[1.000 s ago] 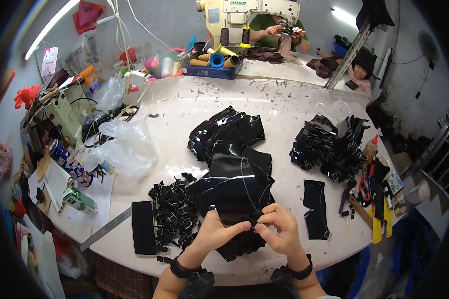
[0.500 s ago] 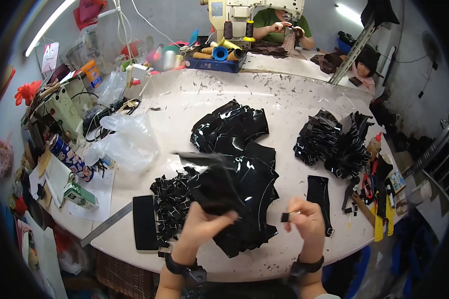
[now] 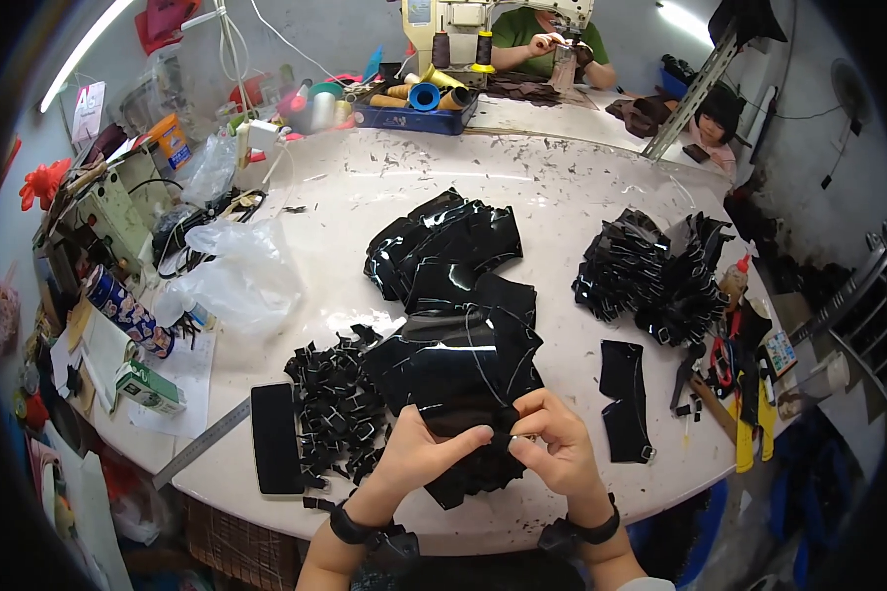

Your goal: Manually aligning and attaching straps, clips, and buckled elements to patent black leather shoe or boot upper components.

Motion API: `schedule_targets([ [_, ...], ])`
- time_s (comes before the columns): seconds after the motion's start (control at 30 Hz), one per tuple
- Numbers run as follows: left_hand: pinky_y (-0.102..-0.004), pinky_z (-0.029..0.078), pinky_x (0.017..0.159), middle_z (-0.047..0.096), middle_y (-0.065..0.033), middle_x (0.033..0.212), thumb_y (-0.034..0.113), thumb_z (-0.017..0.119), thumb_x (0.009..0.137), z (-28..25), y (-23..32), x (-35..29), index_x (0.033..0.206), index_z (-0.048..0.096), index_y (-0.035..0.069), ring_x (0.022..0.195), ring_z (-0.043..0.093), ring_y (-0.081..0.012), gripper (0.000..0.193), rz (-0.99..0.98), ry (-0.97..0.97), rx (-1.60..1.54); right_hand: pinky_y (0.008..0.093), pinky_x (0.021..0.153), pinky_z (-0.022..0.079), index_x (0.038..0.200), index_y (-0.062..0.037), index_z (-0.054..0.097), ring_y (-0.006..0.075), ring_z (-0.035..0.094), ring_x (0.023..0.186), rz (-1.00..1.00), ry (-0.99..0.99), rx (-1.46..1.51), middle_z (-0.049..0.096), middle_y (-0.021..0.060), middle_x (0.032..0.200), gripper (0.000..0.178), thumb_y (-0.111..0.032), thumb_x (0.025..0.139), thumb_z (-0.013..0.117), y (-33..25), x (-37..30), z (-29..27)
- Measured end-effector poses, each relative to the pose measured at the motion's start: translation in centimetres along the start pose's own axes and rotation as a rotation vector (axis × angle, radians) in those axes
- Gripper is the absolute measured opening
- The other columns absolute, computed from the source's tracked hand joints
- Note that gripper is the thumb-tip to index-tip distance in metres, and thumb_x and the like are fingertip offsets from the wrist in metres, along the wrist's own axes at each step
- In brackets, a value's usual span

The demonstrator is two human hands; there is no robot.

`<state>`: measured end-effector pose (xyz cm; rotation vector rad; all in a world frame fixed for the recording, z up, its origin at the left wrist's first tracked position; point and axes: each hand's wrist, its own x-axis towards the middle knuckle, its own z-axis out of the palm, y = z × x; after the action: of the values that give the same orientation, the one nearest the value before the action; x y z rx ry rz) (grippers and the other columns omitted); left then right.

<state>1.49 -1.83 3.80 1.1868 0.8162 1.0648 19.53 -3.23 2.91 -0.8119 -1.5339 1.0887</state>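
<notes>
My left hand [image 3: 416, 461] grips the near edge of a glossy black patent-leather piece [image 3: 429, 360], thumb on top. Opposite it, my right hand [image 3: 559, 448] pinches a small black buckle tab [image 3: 502, 440] against the same edge, and the fingertips of both hands nearly meet there. Fingers hide most of the tab and its buckle. Under and beyond the held piece lie more glossy black pieces [image 3: 448, 236] in a loose stack. A heap of black tabs with metal buckles [image 3: 340, 404] is beside my left hand. One black piece with a buckle [image 3: 624, 404] lies flat to the right.
A black phone-like slab [image 3: 277, 438] and a steel ruler [image 3: 204, 441] border the heap's left. Crumpled plastic bags [image 3: 241, 281] lie farther left. At right are a pile of buckled black pieces [image 3: 641, 276] and yellow-handled tools [image 3: 754, 419]. Across the table, a person works at a sewing machine [image 3: 453, 15].
My right hand has moved left, bringing the buckle tab to the patent-leather piece's near edge. The piece, tilted and blurred before, now lies flatter with its glossy side up.
</notes>
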Motion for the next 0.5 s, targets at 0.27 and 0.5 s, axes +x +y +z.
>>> schedule_targets([
  [0.27,-0.0224,0.048,0.068,0.064,-0.0059,0.084,0.007,0.067,0.075,0.0,-0.1,0.0,0.093,0.061,-0.003,0.075,0.059,-0.0092,0.022,0.008,-0.014,0.052,0.0205,0.055,0.048,0.079,0.0041,0.056,0.0114,0.059,0.064,0.079,0.125,0.059,0.053,0.0102,0.089,0.005,-0.001,0.079,0.057,0.5,-0.5,1.0],
  [0.5,-0.0220,0.048,0.064,0.065,-0.0059,0.081,0.005,0.066,0.072,0.7,-0.3,-0.3,0.088,0.063,-0.003,0.071,0.059,-0.0086,0.019,0.076,0.056,0.114,0.0201,0.055,0.047,0.078,0.0030,0.055,0.0101,0.057,0.064,0.006,0.139,-0.096,0.055,0.0091,0.085,0.004,-0.001,0.078,0.057,0.9,-0.6,1.1],
])
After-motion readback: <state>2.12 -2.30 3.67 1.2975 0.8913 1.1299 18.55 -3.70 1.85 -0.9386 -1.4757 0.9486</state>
